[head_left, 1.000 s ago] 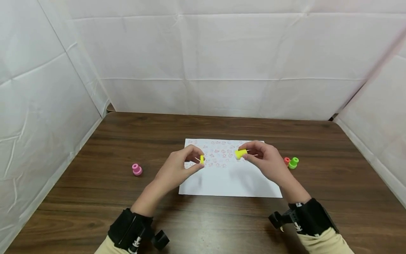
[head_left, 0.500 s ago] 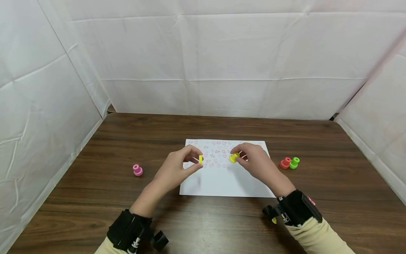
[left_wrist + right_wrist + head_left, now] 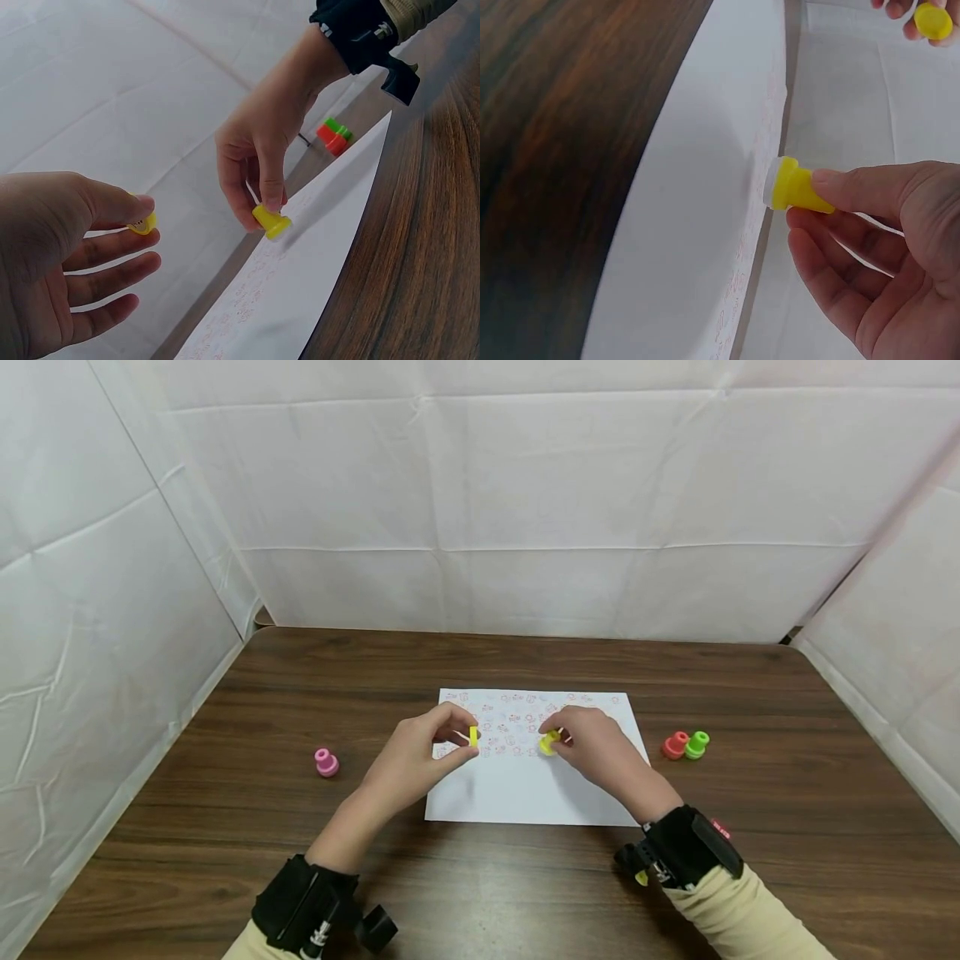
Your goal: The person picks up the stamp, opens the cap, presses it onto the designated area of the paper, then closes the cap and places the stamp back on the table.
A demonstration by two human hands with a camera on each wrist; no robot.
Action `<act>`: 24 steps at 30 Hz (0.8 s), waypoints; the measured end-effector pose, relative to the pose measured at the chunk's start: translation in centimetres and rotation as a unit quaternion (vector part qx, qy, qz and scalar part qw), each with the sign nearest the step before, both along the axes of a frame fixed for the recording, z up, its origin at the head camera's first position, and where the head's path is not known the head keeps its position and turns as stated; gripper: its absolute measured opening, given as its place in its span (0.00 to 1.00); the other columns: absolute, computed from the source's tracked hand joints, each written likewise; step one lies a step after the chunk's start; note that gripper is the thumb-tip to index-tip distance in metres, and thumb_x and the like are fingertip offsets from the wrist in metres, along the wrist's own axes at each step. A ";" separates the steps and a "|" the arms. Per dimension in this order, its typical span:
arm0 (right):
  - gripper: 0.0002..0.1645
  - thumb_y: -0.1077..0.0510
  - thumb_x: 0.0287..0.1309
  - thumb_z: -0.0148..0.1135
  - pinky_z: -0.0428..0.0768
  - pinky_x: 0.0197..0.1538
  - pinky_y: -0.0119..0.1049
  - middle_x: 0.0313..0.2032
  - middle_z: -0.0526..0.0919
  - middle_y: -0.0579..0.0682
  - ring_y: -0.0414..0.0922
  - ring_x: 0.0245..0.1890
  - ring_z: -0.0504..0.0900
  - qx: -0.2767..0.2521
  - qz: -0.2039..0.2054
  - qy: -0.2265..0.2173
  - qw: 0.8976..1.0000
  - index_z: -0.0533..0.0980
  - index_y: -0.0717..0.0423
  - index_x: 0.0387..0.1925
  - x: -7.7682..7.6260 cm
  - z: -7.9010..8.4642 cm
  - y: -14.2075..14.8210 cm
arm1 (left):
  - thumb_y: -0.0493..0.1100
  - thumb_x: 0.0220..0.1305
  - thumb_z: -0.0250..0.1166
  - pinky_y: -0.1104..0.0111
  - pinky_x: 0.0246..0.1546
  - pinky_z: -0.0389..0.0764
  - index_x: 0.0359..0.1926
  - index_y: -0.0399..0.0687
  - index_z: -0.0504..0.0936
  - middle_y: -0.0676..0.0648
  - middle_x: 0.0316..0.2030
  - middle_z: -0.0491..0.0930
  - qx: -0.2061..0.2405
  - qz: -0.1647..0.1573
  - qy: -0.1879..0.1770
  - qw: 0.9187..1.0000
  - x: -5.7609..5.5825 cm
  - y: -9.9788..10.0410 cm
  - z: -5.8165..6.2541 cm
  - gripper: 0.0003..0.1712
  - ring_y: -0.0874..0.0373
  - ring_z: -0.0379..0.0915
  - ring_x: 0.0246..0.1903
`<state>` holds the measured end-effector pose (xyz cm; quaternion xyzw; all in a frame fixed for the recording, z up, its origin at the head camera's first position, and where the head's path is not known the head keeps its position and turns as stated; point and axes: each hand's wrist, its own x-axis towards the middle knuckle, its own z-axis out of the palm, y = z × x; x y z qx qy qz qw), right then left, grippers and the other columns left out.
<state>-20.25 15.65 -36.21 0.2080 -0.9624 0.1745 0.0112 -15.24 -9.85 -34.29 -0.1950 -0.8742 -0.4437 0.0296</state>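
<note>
My right hand (image 3: pixel 600 758) pinches a yellow toy stamp (image 3: pixel 802 187) by its handle, its pale face turned down close over the white paper (image 3: pixel 525 793). Rows of small red stamped prints (image 3: pixel 513 718) cover the upper part of that sheet. Between thumb and forefinger, my left hand (image 3: pixel 420 752) holds a round yellow cap (image 3: pixel 142 223) up over the paper's left side. The cap's flat disc also shows in the right wrist view.
On the dark wood table (image 3: pixel 225 827), a pink stamp (image 3: pixel 326 762) stands left of the paper. A red stamp (image 3: pixel 675 745) and a green stamp (image 3: pixel 697 744) stand together on the right. White cloth walls (image 3: pixel 480 510) surround the table's back and sides.
My right hand has moved left and down toward the paper, tipping the yellow stamp from sideways to face down. The left hand with the cap has barely moved.
</note>
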 end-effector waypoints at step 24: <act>0.07 0.66 0.53 0.72 0.84 0.44 0.39 0.37 0.89 0.49 0.45 0.40 0.85 0.128 0.030 0.042 0.990 0.86 0.55 0.36 -0.2 0.1 -1.5 | 0.40 0.62 0.70 0.58 0.53 0.83 0.48 0.49 0.78 0.51 0.41 0.86 -0.001 -0.022 0.012 1.000 -0.2 0.8 0.3 0.14 0.57 0.85 0.43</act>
